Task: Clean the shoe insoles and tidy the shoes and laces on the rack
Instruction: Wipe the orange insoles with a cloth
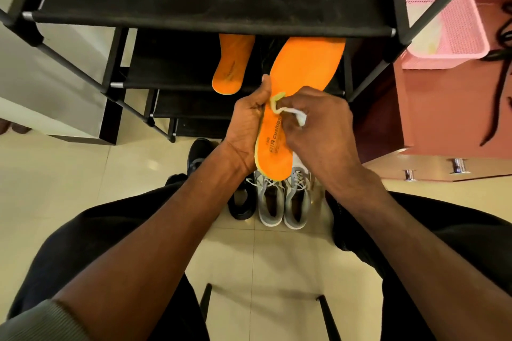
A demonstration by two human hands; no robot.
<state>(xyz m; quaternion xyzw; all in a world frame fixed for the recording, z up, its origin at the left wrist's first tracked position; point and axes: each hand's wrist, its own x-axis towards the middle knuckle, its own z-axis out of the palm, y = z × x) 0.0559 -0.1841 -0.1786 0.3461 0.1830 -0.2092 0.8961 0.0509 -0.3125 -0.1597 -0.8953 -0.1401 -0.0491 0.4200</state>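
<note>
Insole [300,83] held up before the rack [210,22], left hand [249,122] gripping its edge, right hand [318,130] pinching a cloth [291,111] against it; best wiped heel to toe, firmly braced from behind.

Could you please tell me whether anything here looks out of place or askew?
Yes: a second orange insole lies loose on a rack shelf, its heel past the front edge. Black laces trail loose by the pink basket. The held insole, gripped by the left hand and wiped with a cloth by the right hand, looks normal.
</note>
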